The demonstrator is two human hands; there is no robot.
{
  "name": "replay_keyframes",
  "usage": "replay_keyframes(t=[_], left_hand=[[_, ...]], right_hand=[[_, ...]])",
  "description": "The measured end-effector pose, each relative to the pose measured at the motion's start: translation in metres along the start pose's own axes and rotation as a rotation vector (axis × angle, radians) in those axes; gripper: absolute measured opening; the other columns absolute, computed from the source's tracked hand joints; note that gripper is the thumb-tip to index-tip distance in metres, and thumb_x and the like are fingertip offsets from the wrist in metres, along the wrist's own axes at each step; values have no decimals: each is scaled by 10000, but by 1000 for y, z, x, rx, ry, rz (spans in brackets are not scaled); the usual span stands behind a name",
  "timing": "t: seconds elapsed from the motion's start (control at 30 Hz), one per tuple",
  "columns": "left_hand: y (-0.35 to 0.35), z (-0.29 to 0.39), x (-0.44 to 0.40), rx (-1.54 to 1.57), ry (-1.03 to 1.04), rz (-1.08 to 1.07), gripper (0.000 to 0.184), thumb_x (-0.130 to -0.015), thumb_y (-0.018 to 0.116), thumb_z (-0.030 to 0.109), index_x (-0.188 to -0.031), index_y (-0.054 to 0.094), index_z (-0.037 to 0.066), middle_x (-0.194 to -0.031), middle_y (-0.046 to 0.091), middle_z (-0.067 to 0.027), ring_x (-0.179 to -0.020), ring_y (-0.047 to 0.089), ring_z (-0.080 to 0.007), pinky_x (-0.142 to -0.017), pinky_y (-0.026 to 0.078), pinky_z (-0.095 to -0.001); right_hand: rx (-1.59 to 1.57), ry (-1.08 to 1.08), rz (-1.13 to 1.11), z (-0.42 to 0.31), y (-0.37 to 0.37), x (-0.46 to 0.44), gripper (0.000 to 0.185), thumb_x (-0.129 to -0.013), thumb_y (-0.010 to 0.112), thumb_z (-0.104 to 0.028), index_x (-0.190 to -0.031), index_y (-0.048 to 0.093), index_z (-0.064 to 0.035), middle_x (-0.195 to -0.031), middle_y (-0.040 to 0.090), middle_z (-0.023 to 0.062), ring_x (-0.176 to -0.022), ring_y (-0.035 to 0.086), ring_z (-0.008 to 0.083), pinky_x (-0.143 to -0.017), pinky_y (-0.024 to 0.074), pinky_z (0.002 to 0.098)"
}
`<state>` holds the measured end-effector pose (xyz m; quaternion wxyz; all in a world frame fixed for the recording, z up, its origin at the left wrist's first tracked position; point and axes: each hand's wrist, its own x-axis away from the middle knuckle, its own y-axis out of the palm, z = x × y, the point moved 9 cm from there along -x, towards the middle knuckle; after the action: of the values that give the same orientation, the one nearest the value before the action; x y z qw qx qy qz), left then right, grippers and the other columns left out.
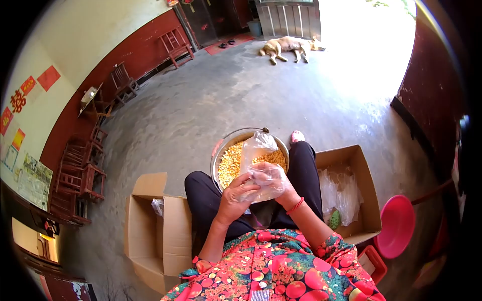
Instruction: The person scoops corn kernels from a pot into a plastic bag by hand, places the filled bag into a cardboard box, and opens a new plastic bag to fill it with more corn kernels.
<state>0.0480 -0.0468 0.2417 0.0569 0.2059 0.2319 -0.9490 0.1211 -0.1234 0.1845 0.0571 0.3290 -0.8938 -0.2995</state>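
Observation:
A clear plastic bag (253, 153) is stretched between my two hands above a metal bucket (215, 168) of yellow corn kernels (231, 163). My left hand (235, 198) is closed on the bag's near part, fingers pointing right. Thin plastic covers much of my right hand (276, 183); whether that hand is inside the bag or behind it I cannot tell. Its fingers are bent against the plastic, close to my left fingertips. The bag's far end hangs over the kernels and hides some of them. The bucket stands between my knees.
An open cardboard box (145, 226) stands at my left. Another box (369, 200) at my right holds clear plastic bags (346, 193) and a green object (335, 219). Beside it are a pink basin (396, 226) and a red container (376, 266). A dog (288, 46) lies near the doorway.

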Motion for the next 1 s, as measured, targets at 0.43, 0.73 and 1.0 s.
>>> replay_keyframes(t=[0.43,0.73,1.0], left_hand=[[-42,-67,7,213,-378,308,273,-777,554,64,-1042,520,9,-897,579,-100,-828,565,-171,-722,465,-275],[-47,-96,44,1158,-624,463,169,-767,577,122,-921,556,54,-645,536,17,-529,512,-65,-536,501,-215],[-15,-74,41,410,-616,-207,329,-722,614,19,-1037,518,18,-792,586,-1,-671,532,-43,-615,425,-166]], right_hand=[[836,-258,-270,-28,61,25,279,-693,516,64,-957,523,-25,-650,460,46,-671,475,93,-584,416,234],[1018,-335,230,-42,-47,22,194,-667,552,54,-858,555,16,-652,526,22,-625,503,69,-540,408,207],[-247,43,178,-7,-75,20,186,-828,399,-25,-1004,460,-38,-837,558,48,-711,566,126,-611,503,279]])
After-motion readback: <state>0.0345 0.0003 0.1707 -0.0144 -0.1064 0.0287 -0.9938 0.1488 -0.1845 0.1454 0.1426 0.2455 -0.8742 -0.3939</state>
